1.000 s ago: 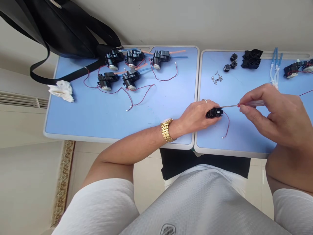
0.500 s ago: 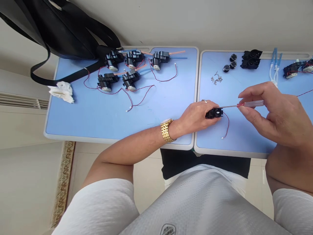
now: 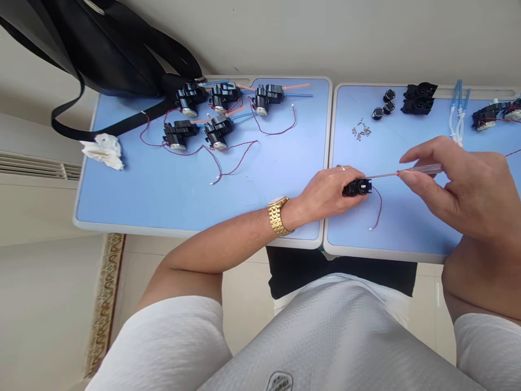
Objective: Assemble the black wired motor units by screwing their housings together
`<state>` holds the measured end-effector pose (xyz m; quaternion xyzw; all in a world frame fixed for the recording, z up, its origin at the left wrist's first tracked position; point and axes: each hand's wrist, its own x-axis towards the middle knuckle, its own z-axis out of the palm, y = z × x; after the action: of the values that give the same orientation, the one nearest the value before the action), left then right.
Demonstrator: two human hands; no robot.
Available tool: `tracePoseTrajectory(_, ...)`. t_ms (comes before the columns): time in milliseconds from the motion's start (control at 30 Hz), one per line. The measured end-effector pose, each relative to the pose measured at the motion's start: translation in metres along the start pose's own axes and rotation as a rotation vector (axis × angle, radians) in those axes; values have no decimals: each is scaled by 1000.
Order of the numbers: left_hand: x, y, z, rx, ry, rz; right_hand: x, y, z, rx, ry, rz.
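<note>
My left hand (image 3: 329, 193), with a gold wristwatch (image 3: 278, 216) and a ring, grips a small black plastic housing (image 3: 357, 187) at the fingertips. A thin red twisted wire (image 3: 379, 209) trails from the housing onto the tabletop. My right hand (image 3: 451, 184) pinches a small screwdriver (image 3: 423, 170) with a see-through handle and red mark. Its thin metal shaft reaches left, and its tip is at the top of the housing. The contact point is too small to make out.
Two blue tables (image 3: 203, 209) meet at a seam. Several black wired units (image 3: 217, 133) lie on the left one. Tiny screws (image 3: 360, 130), round black parts, black housings and blue-white tubes lie on the right one. A black bag (image 3: 97, 49) and crumpled tissue (image 3: 103, 152) sit at the left.
The fingers of my right hand have shifted slightly on the screwdriver handle, rolling it a little. My left hand and the black housing stay almost where they were.
</note>
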<state>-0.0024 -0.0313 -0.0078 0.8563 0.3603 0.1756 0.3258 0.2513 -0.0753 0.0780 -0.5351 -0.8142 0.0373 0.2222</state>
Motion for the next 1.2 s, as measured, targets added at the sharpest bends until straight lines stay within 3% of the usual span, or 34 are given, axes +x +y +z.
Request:
tracePoseTrajectory(133,0,-1,0,-6,3,5,-2,-7,-3,83,-66,36)
tracePoseTrajectory(433,1,0,0,-2,-6,-1,0,2,2,-120,-19,80)
tracePoseTrajectory(667,0,0,0,-22,-1,-9,-1,-2,-1,90,-72,-4)
tracePoseTrajectory(1033,0,0,0,1,-3,-7,0,1,4,-66,16,54)
tracePoseTrajectory(1200,1,0,0,-10,-2,-4,0,0,3,35,-13,15)
